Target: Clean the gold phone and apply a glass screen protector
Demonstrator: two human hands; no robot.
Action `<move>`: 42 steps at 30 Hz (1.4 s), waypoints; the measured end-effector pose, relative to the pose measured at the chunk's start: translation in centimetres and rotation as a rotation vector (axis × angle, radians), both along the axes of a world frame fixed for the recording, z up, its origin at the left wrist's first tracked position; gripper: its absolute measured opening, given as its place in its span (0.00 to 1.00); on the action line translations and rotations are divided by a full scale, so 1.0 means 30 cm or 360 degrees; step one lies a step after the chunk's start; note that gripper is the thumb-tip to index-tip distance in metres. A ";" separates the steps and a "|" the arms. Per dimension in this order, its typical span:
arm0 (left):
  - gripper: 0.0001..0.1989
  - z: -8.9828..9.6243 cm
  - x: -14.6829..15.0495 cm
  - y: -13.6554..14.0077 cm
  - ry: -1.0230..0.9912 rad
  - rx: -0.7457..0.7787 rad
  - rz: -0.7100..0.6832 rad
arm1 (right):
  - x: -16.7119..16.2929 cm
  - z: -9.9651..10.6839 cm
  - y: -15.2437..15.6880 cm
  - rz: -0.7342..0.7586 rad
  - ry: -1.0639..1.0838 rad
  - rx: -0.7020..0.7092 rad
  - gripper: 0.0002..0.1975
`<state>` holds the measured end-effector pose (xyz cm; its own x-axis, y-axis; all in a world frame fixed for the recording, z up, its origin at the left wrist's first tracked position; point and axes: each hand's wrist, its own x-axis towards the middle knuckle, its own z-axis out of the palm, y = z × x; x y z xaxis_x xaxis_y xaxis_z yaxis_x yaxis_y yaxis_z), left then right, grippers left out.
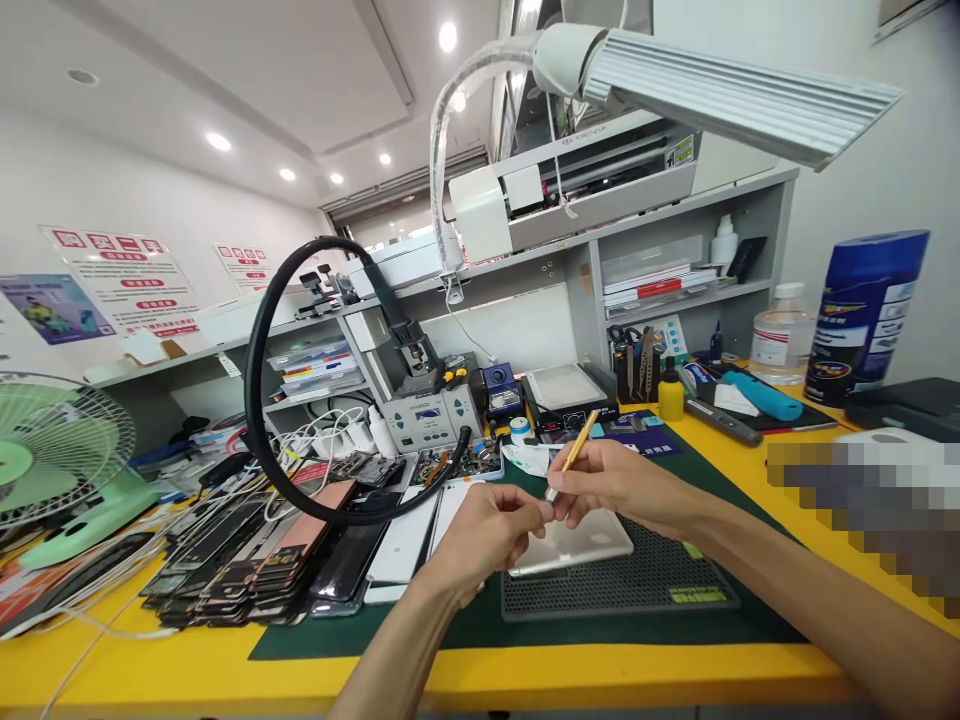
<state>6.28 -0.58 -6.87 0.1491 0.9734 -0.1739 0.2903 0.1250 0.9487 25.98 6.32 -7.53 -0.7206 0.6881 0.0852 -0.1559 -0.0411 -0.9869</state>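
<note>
Gripping gold tool [580,442] in right fingers [576,482] above silver device [581,545].
Pinching left fingers [529,516] together there too; cannot tell around what.

White walls [82,165], ceiling lights [448,37]; yellow workbench [187,665]

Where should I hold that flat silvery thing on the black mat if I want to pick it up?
I'd pinch the flat silvery thing by its rim at the near right corner, coming from the front right. It lies flat on the black mat, so its edge seems easiest to grasp, and that corner is clear of the left hand and right hand.
</note>
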 end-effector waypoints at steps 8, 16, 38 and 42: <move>0.19 0.012 -0.037 -0.006 0.0101 0.0064 -0.0044 | 0.021 0.009 0.040 -0.0244 0.0003 0.0004 0.20; 0.23 0.022 -0.112 0.004 0.0400 0.0374 -0.0032 | 0.042 0.005 0.081 -0.0444 -0.0246 0.0054 0.21; 0.37 -0.135 -0.094 0.092 0.1632 0.1266 -0.0959 | 0.121 -0.169 -0.031 -0.0817 -0.0921 0.0507 0.14; 0.35 -0.190 -0.096 0.104 0.1695 0.1506 -0.0859 | 0.112 -0.178 -0.041 -0.0791 -0.0999 0.0771 0.11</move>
